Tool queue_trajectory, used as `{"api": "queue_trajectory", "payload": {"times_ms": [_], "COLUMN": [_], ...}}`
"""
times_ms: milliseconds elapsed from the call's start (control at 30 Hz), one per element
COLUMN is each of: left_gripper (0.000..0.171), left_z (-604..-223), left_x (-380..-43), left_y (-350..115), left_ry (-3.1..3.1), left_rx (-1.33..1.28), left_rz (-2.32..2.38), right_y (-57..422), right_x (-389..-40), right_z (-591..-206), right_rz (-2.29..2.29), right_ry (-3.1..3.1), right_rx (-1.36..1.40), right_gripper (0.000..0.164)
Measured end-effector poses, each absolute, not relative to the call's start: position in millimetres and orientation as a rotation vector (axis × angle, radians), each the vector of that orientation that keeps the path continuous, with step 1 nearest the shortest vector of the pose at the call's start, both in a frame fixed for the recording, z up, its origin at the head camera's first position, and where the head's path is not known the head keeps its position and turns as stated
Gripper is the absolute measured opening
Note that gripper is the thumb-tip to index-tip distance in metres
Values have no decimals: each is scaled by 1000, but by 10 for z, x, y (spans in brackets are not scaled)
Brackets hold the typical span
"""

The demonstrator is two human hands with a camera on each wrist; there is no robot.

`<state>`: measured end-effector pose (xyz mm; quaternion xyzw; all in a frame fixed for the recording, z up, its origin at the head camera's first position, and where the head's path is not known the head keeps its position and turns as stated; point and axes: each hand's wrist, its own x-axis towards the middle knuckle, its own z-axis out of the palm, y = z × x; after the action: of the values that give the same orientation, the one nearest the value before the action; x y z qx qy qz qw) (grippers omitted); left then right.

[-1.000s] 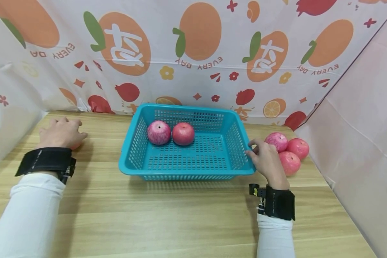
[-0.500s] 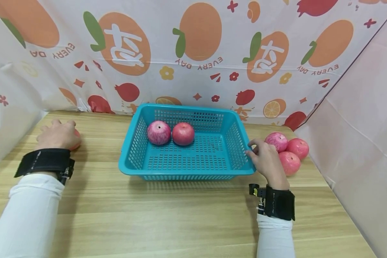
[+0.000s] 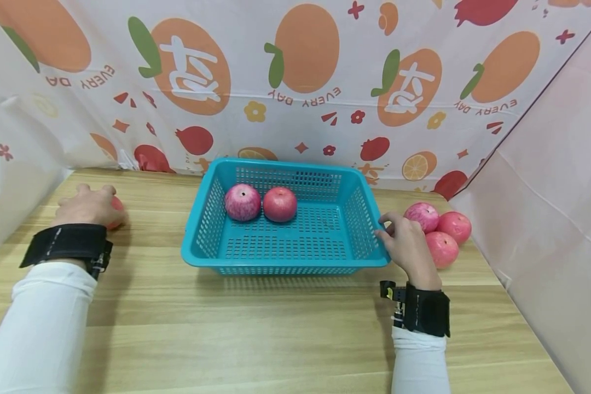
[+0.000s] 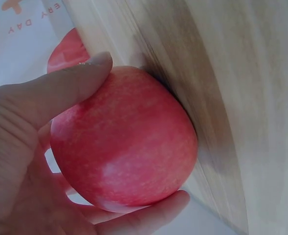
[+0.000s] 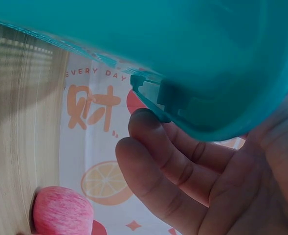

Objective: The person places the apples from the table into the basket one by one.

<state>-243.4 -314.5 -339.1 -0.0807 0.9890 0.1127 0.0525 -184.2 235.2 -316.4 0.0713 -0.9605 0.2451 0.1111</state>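
We now have our left grip (image 3: pixel 86 208) curled around the apple (image 4: pixel 126 142), thumb and fingers at opposite sides, so the hold seems secure. One second ago this hand covered most of it; now more red shows right of the grip. Our right grip (image 3: pixel 407 243) stays curled at the basket (image 3: pixel 285 264).
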Motion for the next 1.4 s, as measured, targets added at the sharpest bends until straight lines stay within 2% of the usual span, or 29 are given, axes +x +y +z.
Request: {"api": "queue_trajectory", "payload": {"times_ms": [367,1067,1400], "left_gripper": [67,70,83], "left_z": [-3403,-3426,-3468], "left_x": [-2406,-2436,-2451], "left_y": [-3166,-3202,-3241], "left_ry": [3028,3025,3036], "left_rx": [-238,-240,-246], "left_rz": [350,383,366], "right_y": [2348,2350,2356], "right_x": [-1850,-1844,-1847], "right_z": [-3169,-3171,-3173], "right_rz": [729,735,728], "right_ry": [-2833,-2831,-2828], "right_rx": [202,202,202], "right_gripper": [29,28,28]}}
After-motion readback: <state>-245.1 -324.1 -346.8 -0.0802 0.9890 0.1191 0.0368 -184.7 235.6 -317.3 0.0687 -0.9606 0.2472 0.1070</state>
